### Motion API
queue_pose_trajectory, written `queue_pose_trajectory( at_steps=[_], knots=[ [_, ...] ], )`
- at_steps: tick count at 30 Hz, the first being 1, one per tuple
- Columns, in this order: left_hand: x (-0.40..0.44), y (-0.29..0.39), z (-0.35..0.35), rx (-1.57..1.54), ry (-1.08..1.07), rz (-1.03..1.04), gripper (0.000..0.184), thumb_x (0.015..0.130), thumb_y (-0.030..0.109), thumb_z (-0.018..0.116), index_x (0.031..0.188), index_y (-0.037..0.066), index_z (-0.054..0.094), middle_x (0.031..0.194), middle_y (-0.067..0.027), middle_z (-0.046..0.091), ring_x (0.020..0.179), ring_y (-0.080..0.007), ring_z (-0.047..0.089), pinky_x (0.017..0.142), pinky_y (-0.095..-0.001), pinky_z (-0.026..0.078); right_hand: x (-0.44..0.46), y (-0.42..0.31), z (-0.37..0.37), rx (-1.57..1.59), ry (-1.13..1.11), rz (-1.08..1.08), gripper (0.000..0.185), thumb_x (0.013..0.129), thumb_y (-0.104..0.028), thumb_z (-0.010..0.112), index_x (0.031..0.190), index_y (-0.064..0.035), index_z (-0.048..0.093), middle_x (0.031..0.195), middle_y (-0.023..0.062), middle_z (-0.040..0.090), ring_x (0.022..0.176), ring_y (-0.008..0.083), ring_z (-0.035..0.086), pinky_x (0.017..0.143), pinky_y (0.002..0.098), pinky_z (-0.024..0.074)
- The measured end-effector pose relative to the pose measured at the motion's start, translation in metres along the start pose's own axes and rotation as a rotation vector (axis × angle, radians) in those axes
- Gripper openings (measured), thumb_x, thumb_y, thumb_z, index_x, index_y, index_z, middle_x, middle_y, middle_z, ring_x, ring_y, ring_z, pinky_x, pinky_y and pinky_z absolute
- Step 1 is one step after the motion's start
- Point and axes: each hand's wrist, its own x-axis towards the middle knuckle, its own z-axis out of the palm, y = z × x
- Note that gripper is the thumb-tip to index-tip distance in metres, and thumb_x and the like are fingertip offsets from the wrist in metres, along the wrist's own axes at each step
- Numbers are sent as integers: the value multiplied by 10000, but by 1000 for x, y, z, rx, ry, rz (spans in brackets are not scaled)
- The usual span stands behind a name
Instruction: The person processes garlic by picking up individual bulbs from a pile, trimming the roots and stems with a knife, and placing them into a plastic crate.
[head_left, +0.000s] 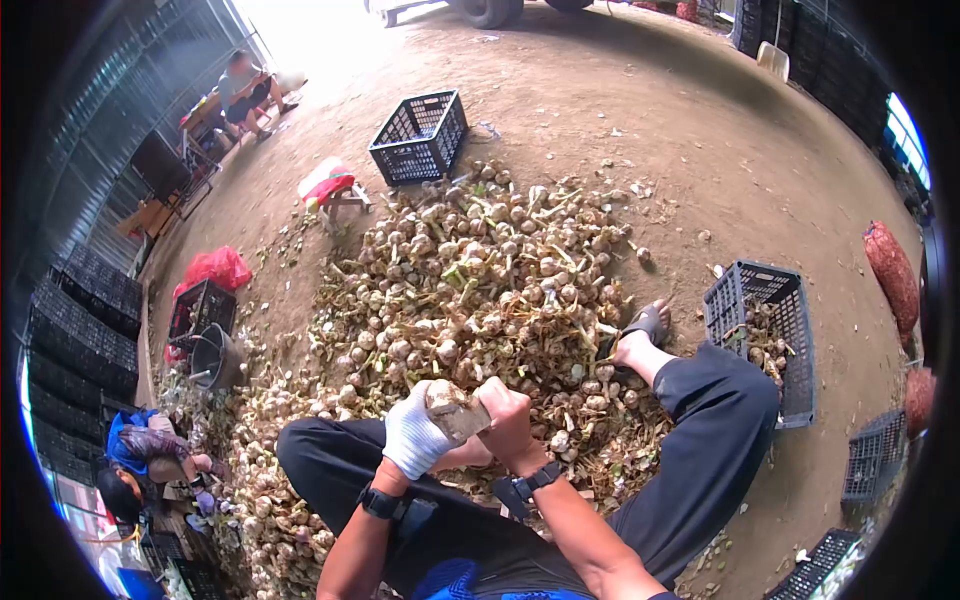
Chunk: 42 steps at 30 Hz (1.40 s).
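My left hand (417,435), in a white knit glove, is closed around a garlic bulb (443,393) above my lap. My bare right hand (508,420) grips a broad flat grey blade (463,420); its handle is hidden in the fist. The blade lies against or just in front of the bulb; I cannot tell whether it is cutting. Both hands are close together. In front of and below them spreads a large heap of garlic bulbs (470,270) with stems, reaching around my legs.
A black plastic crate (420,140) stands beyond the heap. Another crate (795,350) at right holds some garlic. At left are a bucket (214,358), a small crate (190,310) and a bending co-worker (150,450). Another person (245,90) sits farther back. Red mesh sacks (890,275) line the right.
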Motion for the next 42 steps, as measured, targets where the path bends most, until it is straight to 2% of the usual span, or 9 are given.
queue_pose_trajectory(
  at_steps=[9, 12, 21, 24, 25, 28, 31, 37, 42],
  knots=[
    [-17, 61, -15, -235, -63, 63, 504, 696, 199, 821, 1113, 35, 590, 947, -71, 719, 869, -153, 701, 803, -301, 559, -57, 104, -5, -355, 204, 720, 206, 815, -171, 638, 661, -42, 591, 616, 188, 572, 521, 325, 600, 495, 431, 439],
    [-12, 57, 0, -380, -45, -11, 604, 689, 207, 843, 1187, 25, 552, 1001, -74, 704, 914, -140, 678, 835, -298, 547, -37, 81, -7, 51, 185, 682, 177, 843, -128, 664, 712, -26, 604, 566, 41, 566, 515, 102, 587, 479, 311, 446],
    [-8, 23, 4, -1029, 17, -113, 720, 819, 462, 784, 1307, 19, 495, 1133, -100, 642, 960, -210, 664, 844, -333, 565, 5, -33, -10, 1637, -112, 1097, 198, 951, -198, 658, 1049, -26, 653, 809, 12, 658, 601, 109, 594, 600, 314, 585],
    [-1, 45, -7, -882, 184, 46, 798, 825, 481, 774, 1384, 33, 423, 1247, -128, 593, 1124, -228, 609, 919, -344, 537, 12, -25, -14, 1437, -117, 1084, 164, 940, -151, 662, 1047, -27, 669, 837, 26, 678, 637, 129, 624, 584, 315, 579],
    [0, 54, -18, -899, 218, 19, 769, 745, 175, 793, 1396, 29, 411, 1273, -101, 576, 1152, -198, 578, 1015, -349, 477, 16, -23, -17, 1421, -54, 1130, 119, 922, -107, 675, 1007, -24, 682, 838, 37, 677, 652, 142, 641, 563, 303, 575],
    [9, 34, -29, -9, 306, 338, 736, 599, 2, 797, 1288, 71, 547, 1232, -145, 578, 1134, -287, 592, 961, -379, 498, 28, -19, -29, 1277, -38, 1034, 137, 910, -115, 702, 980, -2, 669, 847, 47, 689, 694, 139, 672, 552, 293, 596],
    [7, 26, -20, 140, 168, 314, 571, 613, 15, 801, 1153, 97, 636, 1181, -139, 592, 1067, -300, 610, 884, -374, 515, 37, -24, -36, 1105, 16, 972, 121, 900, -85, 712, 987, -5, 686, 841, 71, 688, 691, 145, 659, 538, 315, 581],
    [5, 15, -12, -171, 225, 50, 228, 787, 15, 739, 1007, 25, 678, 906, -61, 659, 824, -140, 637, 753, -271, 522, 30, -23, -34, 626, 31, 689, 168, 864, -125, 693, 856, 39, 658, 753, 49, 658, 633, 122, 610, 565, 288, 477],
    [1, 20, -9, -596, 106, -371, 232, 850, 75, 729, 1064, -2, 687, 833, -18, 684, 734, -63, 617, 655, -220, 518, 23, -19, -30, 176, -78, 254, 216, 732, -103, 742, 790, 5, 565, 758, 183, 553, 685, 375, 576, 604, 412, 468]
  ],
)
